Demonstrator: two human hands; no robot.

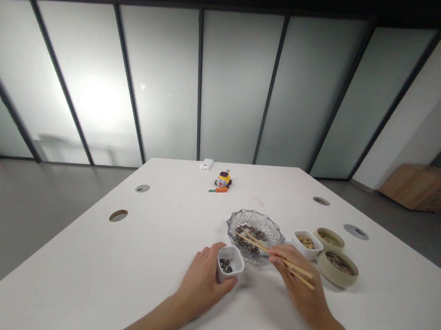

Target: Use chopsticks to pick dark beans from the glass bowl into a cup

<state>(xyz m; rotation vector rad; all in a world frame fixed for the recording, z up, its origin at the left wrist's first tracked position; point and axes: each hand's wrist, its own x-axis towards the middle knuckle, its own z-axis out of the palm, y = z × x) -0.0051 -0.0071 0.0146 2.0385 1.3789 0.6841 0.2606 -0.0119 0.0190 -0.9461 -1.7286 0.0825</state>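
Observation:
My left hand (207, 273) is wrapped round a small white square bowl (236, 259), which has several dark, bean-like pieces (226, 266) at its bottom. A pair of wooden chopsticks (292, 266) is gripped in my right hand (300, 284). Their tips reach into a clear cut-glass bowl (276, 233) and are among the dark, shiny pieces (251, 243) lying there. Whether the tips pinch a piece is too small to tell. The glass bowl stands just beyond the white bowl, slightly to its right.
Right of the glass bowl are a white bowl (318, 246) of tan pieces and two beige round bowls (329, 277), (341, 244). Farther back lie an orange toy carrot (221, 190), a yellow toy vehicle (224, 178) and a white box-like device (206, 164). Round holes pierce the white table (153, 253).

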